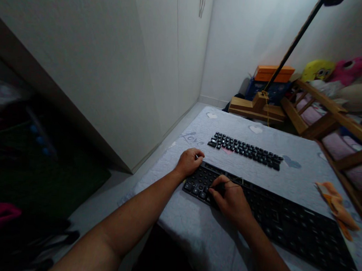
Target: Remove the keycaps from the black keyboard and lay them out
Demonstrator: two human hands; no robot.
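Black keyboard (278, 222) under right fingers (220, 180); loose keycaps (243, 149) beyond.

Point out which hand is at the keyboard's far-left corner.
The left hand, curled at that corner of the black keyboard; the right hand is farther right, beside the fitted keycaps along the near edge.
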